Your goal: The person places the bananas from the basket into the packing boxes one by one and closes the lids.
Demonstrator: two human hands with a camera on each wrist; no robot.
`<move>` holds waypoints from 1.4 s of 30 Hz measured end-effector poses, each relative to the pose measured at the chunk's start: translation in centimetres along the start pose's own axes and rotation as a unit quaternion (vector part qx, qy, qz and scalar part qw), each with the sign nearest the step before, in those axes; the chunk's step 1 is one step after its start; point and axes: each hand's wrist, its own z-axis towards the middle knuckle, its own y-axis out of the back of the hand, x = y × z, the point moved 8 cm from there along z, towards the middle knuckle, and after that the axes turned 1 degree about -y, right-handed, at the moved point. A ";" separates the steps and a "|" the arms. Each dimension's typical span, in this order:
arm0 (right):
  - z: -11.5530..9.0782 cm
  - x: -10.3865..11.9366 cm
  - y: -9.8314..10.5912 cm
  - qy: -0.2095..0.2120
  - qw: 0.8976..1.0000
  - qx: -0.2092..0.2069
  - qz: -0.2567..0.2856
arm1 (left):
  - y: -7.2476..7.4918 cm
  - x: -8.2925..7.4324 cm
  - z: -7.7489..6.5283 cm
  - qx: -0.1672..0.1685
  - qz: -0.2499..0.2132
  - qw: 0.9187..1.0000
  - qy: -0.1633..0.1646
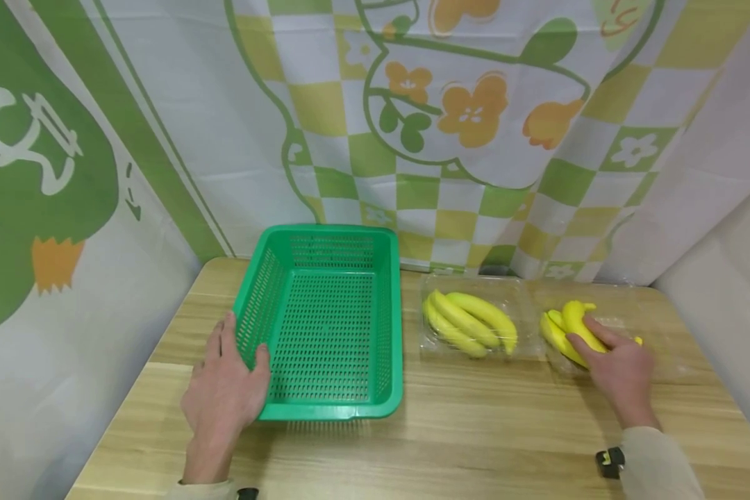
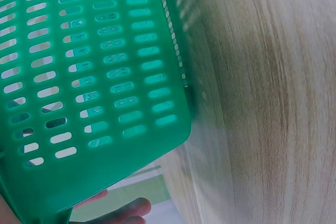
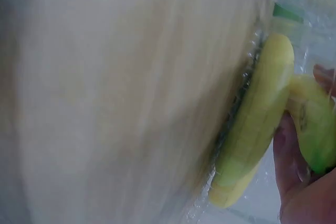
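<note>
In the head view a green plastic basket (image 1: pixel 325 411) stands on the wooden table. My left hand (image 1: pixel 225 389) grips its left rim, thumb over the inner side and fingers along the outside. From the left wrist, the slotted basket wall (image 2: pixel 79 177) fills much of the view, with fingertips (image 2: pixel 139 205) beyond it. At the right, my right hand (image 1: pixel 621 371) pinches a yellow banana (image 1: pixel 576 321) between thumb and fingers, inside a clear plastic box (image 1: pixel 646 305). Another banana (image 3: pixel 257 114) lies beside the held banana (image 3: pixel 315 119) in the right wrist view.
Between basket and right hand, a second clear plastic box (image 1: pixel 512 286) holds several bananas (image 1: pixel 465 323). A patterned cloth (image 1: pixel 469 201) hangs behind the table (image 1: pixel 475 444). White walls close off both sides.
</note>
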 end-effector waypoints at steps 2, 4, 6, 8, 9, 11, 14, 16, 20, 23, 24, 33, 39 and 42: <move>-0.2 0.4 0.0 0.018 1.000 -0.012 -0.017 | -0.1 -0.1 0.0 -0.001 0.000 1.000 -0.002; -0.3 0.5 0.0 0.028 0.999 -0.016 -0.026 | -0.1 -0.1 -0.1 -0.004 0.000 1.000 -0.003; -0.2 0.6 0.0 0.038 0.999 -0.019 -0.030 | -0.1 -0.2 -0.1 -0.005 -0.001 1.000 -0.002; -0.1 0.2 0.0 0.028 0.999 -0.004 -0.023 | -0.2 -0.3 -0.1 -0.004 0.000 1.000 -0.002; -0.1 0.1 0.0 0.025 0.999 0.005 -0.019 | -0.3 -0.3 -0.1 -0.004 0.000 1.000 -0.002; 0.1 -0.2 0.0 0.019 1.000 0.021 -0.008 | -0.3 -0.4 -0.1 -0.002 0.000 1.000 -0.002; 0.3 -0.5 0.4 0.000 0.999 0.037 0.016 | -0.3 -0.5 -0.1 -0.002 -0.003 1.000 -0.004; 0.4 -0.7 0.8 -0.018 0.999 0.036 0.030 | -0.3 -0.5 0.0 -0.002 -0.004 1.000 -0.006; 0.5 -1.4 1.6 -0.081 0.994 0.039 0.069 | -0.3 -0.4 0.1 0.004 -0.007 1.000 -0.006; 0.5 -1.7 1.9 -0.107 0.987 0.051 0.110 | -0.2 -0.2 0.0 0.003 -0.005 1.000 -0.007; 0.5 -1.7 1.9 -0.107 0.985 0.057 0.123 | 0.0 -0.2 0.0 0.000 -0.005 1.000 -0.006; 0.4 -1.8 3.0 -0.086 0.986 0.075 0.123 | 1.6 -0.9 -0.6 -0.059 -0.029 0.998 -0.019; 0.1 -1.3 2.6 -0.049 0.988 0.110 0.092 | 2.8 -3.1 -1.2 -0.071 -0.028 0.996 -0.043; 0.0 -0.5 1.9 -0.013 0.990 0.123 0.070 | 3.2 -4.6 -1.6 -0.074 -0.031 0.995 -0.061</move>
